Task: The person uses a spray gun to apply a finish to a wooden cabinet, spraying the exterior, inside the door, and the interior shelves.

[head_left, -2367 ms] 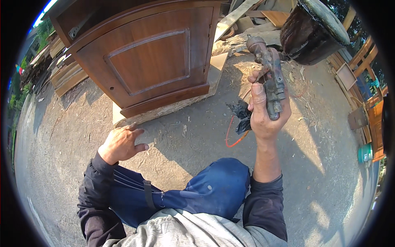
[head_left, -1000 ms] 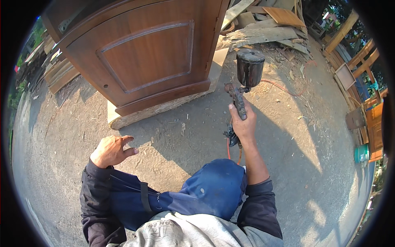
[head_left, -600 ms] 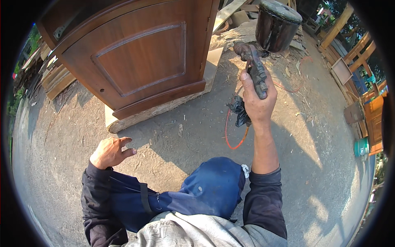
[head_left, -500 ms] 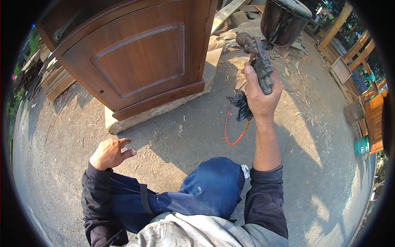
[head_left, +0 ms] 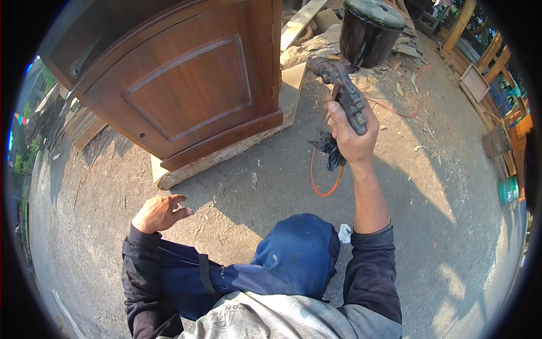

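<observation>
A dark, stained spray gun [head_left: 349, 99] with a cup [head_left: 370, 37] on its top is gripped in my right hand [head_left: 358, 135], its nozzle end toward the cabinet. Black plastic [head_left: 329, 150] is wrapped about the lower end of the gun, below my fingers, and an orange hose [head_left: 314, 178] loops down from there. To the left stands a brown wooden cabinet [head_left: 192, 85] with a framed door panel. Over my left thigh my left hand [head_left: 158, 213] hangs empty, thumb and forefinger apart, short of the cabinet's base.
Under the cabinet lies a wooden slab [head_left: 169, 177]. Scrap boards [head_left: 302, 22] are heaped behind it, with more planks [head_left: 84, 127] at the left. A green can [head_left: 508, 190] and wooden furniture line the right edge. Sunlit, shaded concrete [head_left: 418, 248] spreads around my bent legs.
My right hand and the spray gun have shifted left, toward the cabinet. The whole view has turned slightly, and the left hand keeps its pose.
</observation>
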{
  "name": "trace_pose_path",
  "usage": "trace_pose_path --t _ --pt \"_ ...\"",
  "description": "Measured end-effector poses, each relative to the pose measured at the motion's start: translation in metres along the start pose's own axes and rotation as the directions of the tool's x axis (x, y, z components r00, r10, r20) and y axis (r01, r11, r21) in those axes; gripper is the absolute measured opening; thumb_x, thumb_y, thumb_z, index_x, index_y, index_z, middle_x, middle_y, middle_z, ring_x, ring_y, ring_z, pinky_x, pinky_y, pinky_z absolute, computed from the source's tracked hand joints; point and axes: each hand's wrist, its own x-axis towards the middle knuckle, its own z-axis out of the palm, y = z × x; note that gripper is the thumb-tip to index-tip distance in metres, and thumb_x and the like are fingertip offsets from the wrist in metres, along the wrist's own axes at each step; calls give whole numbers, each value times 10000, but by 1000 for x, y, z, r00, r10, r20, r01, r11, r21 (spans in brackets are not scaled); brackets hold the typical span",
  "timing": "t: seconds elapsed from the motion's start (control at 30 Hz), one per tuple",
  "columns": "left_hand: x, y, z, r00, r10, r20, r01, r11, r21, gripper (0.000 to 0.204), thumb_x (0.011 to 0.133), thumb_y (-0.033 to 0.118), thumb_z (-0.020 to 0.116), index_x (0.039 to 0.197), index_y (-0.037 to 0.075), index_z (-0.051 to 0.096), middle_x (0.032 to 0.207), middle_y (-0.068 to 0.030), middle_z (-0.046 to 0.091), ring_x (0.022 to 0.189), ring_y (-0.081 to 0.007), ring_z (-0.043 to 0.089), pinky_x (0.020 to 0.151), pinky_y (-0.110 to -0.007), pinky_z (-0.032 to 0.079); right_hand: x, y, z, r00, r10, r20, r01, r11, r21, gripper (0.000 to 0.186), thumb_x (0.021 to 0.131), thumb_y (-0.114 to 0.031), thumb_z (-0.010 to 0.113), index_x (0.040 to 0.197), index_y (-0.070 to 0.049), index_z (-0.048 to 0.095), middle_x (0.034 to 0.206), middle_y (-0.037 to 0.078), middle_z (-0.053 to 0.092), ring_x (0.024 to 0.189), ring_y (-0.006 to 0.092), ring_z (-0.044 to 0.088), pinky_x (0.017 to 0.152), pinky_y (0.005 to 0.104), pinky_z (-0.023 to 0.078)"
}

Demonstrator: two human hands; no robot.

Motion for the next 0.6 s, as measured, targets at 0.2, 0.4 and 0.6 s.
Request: trace_pose_path --t 0.2,0.4,0.6 --pt "3 2 1 1000 2 2 -2 1000 4 666 946 613 633 1295 47 682 1046 -210 766 983 -370 743 869 -430 579 -46 47 0 997 11 72 1 986 -169 386 929 -107 759 1277 26 656 927 86 728 784 141 674 711 295 534" --pt "-3 3 0 999 2 -42 -2 1000 3 649 939 604 649 1279 54 691 986 -198 772 965 -360 746 860 -427 583 -83 64 4 974 206 99 -178 955 -239 413 911 -118 763 1278 35 652 865 125 729 747 169 700 693 312 541" --pt "-3 -1 1 995 43 -93 -41 999 17 637 937 591 658 1260 43 695 923 -192 772 929 -351 751 834 -432 588 -91 60 19 962 240 129 -186 926 -329 441 895 -134 772 1285 31 650 856 158 719 741 197 709 697 329 546"
